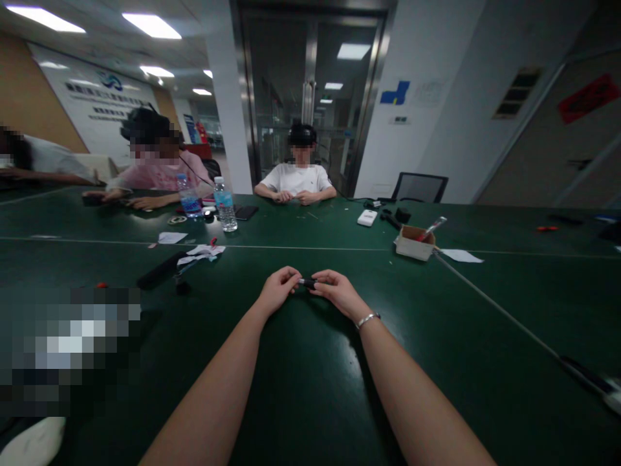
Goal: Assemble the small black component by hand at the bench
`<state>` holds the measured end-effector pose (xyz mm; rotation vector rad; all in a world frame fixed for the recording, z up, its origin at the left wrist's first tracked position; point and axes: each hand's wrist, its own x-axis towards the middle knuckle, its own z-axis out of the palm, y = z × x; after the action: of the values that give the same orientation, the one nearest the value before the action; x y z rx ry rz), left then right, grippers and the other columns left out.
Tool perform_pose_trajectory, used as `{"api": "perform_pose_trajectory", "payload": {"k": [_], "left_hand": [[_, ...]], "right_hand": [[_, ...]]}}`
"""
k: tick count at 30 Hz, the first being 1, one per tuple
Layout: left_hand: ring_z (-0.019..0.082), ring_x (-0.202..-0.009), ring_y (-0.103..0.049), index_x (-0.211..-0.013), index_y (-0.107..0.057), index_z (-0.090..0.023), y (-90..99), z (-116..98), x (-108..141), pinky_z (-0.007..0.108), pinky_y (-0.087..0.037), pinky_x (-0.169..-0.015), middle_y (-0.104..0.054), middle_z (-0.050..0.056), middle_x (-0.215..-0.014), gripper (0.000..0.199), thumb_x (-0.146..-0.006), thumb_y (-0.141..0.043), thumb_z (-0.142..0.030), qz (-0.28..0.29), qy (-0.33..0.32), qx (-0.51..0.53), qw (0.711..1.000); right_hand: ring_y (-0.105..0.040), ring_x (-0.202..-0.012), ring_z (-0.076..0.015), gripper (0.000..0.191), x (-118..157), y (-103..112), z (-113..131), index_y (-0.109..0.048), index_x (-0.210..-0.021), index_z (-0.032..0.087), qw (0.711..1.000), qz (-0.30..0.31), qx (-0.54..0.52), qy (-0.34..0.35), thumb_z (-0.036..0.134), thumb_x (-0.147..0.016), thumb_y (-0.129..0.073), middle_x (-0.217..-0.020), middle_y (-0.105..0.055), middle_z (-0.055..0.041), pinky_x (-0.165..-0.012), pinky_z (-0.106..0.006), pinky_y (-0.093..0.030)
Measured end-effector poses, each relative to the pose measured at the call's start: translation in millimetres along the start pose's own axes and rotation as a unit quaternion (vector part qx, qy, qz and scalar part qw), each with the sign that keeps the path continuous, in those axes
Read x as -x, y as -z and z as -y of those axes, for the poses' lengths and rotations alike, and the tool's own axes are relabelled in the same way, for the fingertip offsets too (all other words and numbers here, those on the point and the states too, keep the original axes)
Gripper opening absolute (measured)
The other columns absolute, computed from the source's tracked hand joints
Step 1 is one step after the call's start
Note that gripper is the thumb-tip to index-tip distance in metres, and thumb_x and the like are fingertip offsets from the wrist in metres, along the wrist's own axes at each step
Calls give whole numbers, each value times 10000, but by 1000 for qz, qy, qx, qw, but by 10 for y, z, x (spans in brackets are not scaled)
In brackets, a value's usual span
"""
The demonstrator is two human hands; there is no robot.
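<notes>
Over the green table [305, 362], a short dark cylinder [308, 283] with a silvery end lies level between my two hands. It is too small to name its exact kind. Its silvery end is pinched by the fingertips of my left hand [280, 286]. My right hand [338, 292], with a silver bracelet at the wrist, has its thumb and fingers closed on the black end. Fingers hide both tips of the cylinder.
An open cardboard box [414, 249] with a few items stands to the right, near a thin cable [495, 303]. Left are crumpled papers [201, 254], a black rod-like object [162, 268] and two water bottles [225, 206]. Across the table sits a person [295, 181]; others sit left.
</notes>
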<state>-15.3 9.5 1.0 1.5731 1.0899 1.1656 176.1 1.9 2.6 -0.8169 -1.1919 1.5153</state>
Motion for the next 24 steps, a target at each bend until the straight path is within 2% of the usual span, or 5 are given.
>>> {"api": "perform_pose_trajectory", "payload": {"k": [9, 13, 16, 19, 24], "left_hand": [[119, -665, -566, -928, -649, -136, 92, -68, 23, 216, -392, -548, -646, 47, -779, 314, -735, -652, -382, 41, 43, 28, 998], [123, -687, -564, -898, -662, -152, 94, -64, 21, 223, -414, -573, -650, 44, -807, 307, -732, -648, -409, 28, 37, 7, 999], [114, -636, -548, -947, -640, -166, 69, -50, 16, 217, -408, -545, -628, 23, -746, 339, -723, -658, -419, 16, 25, 12, 1000], [102, -579, -524, -888, -620, -156, 51, -39, 11, 215, -400, -522, -595, 5, -667, 312, -739, -638, -431, 12, 29, 24, 999], [106, -616, -535, -927, -638, -144, 79, -62, 20, 223, -417, -552, -608, 17, -702, 322, -716, -677, -385, 41, 30, 18, 999]], "right_hand": [[-661, -820, -156, 285, 1, -3, 3, -672, -876, 161, 1000, 7, -16, 4, 173, -617, -791, -827, -615, -12, -890, -373, -542], [-663, -827, -164, 287, 5, -2, 7, -673, -880, 162, 1000, 7, -6, 5, 176, -618, -792, -837, -622, -17, -888, -381, -545], [-661, -825, -157, 284, 6, -4, 6, -674, -884, 159, 1000, 4, -1, 5, 172, -624, -787, -864, -615, -27, -884, -378, -546], [-657, -829, -156, 287, 3, -4, 2, -677, -881, 155, 1000, -2, 7, 4, 163, -617, -788, -865, -606, -30, -878, -368, -548], [-656, -832, -153, 291, -3, 1, -5, -674, -880, 162, 1000, -3, 0, 4, 173, -614, -791, -859, -608, -21, -878, -361, -551]]}}
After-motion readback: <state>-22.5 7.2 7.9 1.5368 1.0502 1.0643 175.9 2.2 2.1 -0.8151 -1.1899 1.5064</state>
